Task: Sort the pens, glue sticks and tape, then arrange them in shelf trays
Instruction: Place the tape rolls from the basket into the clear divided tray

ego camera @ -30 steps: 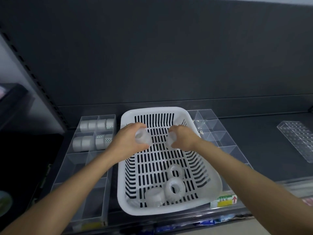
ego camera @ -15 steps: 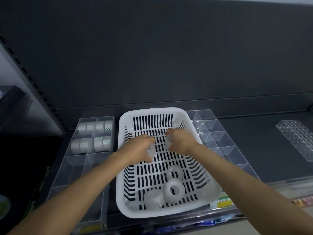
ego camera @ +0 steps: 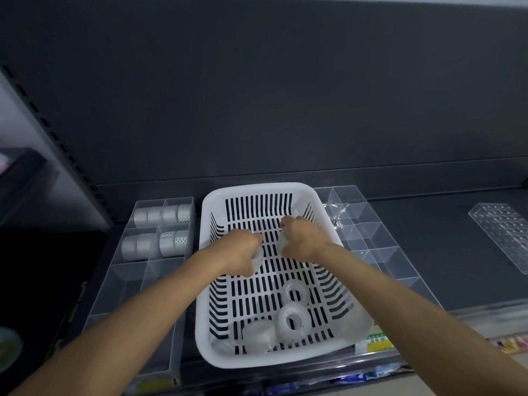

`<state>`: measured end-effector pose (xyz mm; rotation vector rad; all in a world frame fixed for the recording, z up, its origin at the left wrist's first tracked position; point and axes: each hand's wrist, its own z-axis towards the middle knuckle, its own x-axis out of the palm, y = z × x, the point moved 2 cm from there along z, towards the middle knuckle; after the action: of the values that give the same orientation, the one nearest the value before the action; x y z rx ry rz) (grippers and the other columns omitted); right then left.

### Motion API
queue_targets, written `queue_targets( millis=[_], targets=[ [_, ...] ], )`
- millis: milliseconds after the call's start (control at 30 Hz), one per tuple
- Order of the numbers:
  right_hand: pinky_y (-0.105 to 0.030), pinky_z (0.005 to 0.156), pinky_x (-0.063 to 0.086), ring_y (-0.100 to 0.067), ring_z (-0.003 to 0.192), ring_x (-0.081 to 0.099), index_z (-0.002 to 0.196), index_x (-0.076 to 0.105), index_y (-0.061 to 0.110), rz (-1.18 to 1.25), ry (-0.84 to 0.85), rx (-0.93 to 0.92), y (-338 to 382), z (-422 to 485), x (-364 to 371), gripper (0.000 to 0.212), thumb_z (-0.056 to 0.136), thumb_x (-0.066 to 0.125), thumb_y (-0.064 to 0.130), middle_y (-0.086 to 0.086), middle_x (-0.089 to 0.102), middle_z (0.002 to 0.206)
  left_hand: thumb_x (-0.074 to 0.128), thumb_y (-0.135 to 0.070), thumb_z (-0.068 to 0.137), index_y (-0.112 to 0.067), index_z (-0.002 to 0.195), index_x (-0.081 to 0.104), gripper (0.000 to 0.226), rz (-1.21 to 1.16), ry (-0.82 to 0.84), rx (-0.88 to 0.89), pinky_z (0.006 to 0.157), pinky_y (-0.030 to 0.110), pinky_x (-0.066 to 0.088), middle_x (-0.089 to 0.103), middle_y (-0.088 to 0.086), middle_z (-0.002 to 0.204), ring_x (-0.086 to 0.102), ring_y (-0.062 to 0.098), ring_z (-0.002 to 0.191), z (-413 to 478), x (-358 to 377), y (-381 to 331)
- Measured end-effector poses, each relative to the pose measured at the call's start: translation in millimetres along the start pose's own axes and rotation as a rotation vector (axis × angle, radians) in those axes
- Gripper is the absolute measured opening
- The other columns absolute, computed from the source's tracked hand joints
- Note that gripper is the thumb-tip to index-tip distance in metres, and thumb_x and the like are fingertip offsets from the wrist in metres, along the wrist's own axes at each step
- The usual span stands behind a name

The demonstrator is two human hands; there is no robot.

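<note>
A white slotted basket (ego camera: 208,212) sits on the shelf between two clear divided trays. Both hands are over its middle. My left hand (ego camera: 237,252) is closed on a clear tape roll (ego camera: 258,257). My right hand (ego camera: 300,238) is closed on another clear tape roll (ego camera: 283,242). Three more clear tape rolls lie at the near end of the basket: one flat (ego camera: 294,294), one flat (ego camera: 292,321), one on its side (ego camera: 258,335). The left tray (ego camera: 128,284) holds several tape rolls (ego camera: 163,227) in its far compartments.
The right clear tray (ego camera: 380,252) has bare compartments. A clear perforated holder (ego camera: 505,235) lies far right on the dark shelf. A dark upright post (ego camera: 57,144) rises at the left. Price labels (ego camera: 374,341) line the shelf's front edge.
Both hands have sunk lower into the basket and come closer together, each still holding its tape roll. The left hand's roll has turned down under the fingers.
</note>
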<state>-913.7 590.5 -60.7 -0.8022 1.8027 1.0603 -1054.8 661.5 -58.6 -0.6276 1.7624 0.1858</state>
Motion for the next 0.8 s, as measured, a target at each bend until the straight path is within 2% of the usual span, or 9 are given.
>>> queue_targets(
  millis=[100,167,267,367,433,500,633,733,800],
  targets=[
    [-0.024,0.067,0.044,-0.018,0.09,0.052,0.131,0.042,0.012,0.138,-0.018,-0.011,1,-4,-6,0.053,0.082,0.062,0.012,-0.008,0.053,0.116,0.061,-0.007,0.077,-0.016,0.091,0.042,0.025,-0.002,0.004,0.015,0.051,0.023,0.032,0.044,-0.003,0.077,0.048,0.016,0.075,-1,-2,-3],
    [-0.025,0.071,0.046,-0.015,0.091,0.051,0.131,0.044,0.012,0.206,-0.059,-0.004,0,-6,-10,0.053,0.082,0.063,0.014,-0.007,0.057,0.116,0.061,-0.01,0.076,-0.016,0.09,0.044,0.023,-0.04,-0.058,0.021,0.052,0.025,0.037,0.048,-0.003,0.079,0.051,0.017,0.077,-3,-4,-3],
    [-0.03,0.077,0.051,-0.017,0.091,0.054,0.12,0.053,0.009,0.283,-0.124,0.032,-3,-7,-14,0.045,0.08,0.067,0.022,-0.007,0.061,0.111,0.071,-0.022,0.073,-0.021,0.105,0.052,0.038,-0.264,-0.222,-0.06,0.067,0.03,0.051,0.057,-0.007,0.094,0.056,0.013,0.084,-8,-8,2],
    [-0.033,0.081,0.05,-0.02,0.096,0.056,0.12,0.054,0.007,0.339,-0.135,0.048,-5,-6,-14,0.046,0.08,0.07,0.025,-0.007,0.06,0.112,0.074,-0.02,0.073,-0.026,0.129,0.045,0.063,-0.47,-0.258,-0.129,0.074,0.026,0.049,0.054,-0.008,0.111,0.055,0.011,0.096,-6,-10,4],
    [-0.03,0.083,0.05,-0.019,0.102,0.054,0.126,0.051,0.011,0.361,-0.132,0.053,-8,-6,-12,0.052,0.079,0.07,0.023,-0.005,0.058,0.118,0.074,-0.018,0.074,-0.026,0.136,0.044,0.069,-0.485,-0.226,-0.125,0.083,0.024,0.045,0.053,-0.003,0.123,0.053,0.015,0.108,-1,-6,6],
    [-0.028,0.083,0.048,-0.018,0.107,0.053,0.129,0.05,0.014,0.363,-0.128,0.06,-10,-5,-9,0.054,0.079,0.07,0.021,-0.004,0.056,0.123,0.075,-0.02,0.075,-0.025,0.13,0.052,0.06,-0.458,-0.206,-0.135,0.085,0.022,0.039,0.051,-0.001,0.128,0.05,0.014,0.111,2,1,10],
    [-0.029,0.085,0.05,-0.017,0.103,0.056,0.127,0.053,0.015,0.409,-0.157,0.068,-11,-5,-4,0.053,0.078,0.073,0.024,-0.002,0.059,0.119,0.078,-0.024,0.074,-0.024,0.114,0.06,0.044,-0.496,-0.241,-0.139,0.073,0.02,0.039,0.056,-0.006,0.113,0.052,0.01,0.097,4,5,11],
    [-0.022,0.072,0.051,-0.013,0.091,0.058,0.121,0.056,0.015,0.407,-0.129,0.06,-10,-8,3,0.05,0.076,0.076,0.026,0.002,0.061,0.108,0.078,-0.024,0.074,-0.025,0.117,0.057,0.048,-0.477,-0.192,-0.118,0.068,0.018,0.04,0.057,-0.011,0.104,0.054,0.009,0.09,5,7,12],
    [-0.013,0.058,0.04,-0.01,0.084,0.057,0.118,0.057,0.016,0.346,-0.104,0.037,-11,-11,7,0.047,0.076,0.076,0.025,0.005,0.059,0.101,0.079,-0.024,0.073,-0.026,0.125,0.053,0.057,-0.429,-0.14,-0.108,0.072,0.022,0.041,0.059,-0.009,0.11,0.056,0.01,0.092,6,11,14]
  ],
)
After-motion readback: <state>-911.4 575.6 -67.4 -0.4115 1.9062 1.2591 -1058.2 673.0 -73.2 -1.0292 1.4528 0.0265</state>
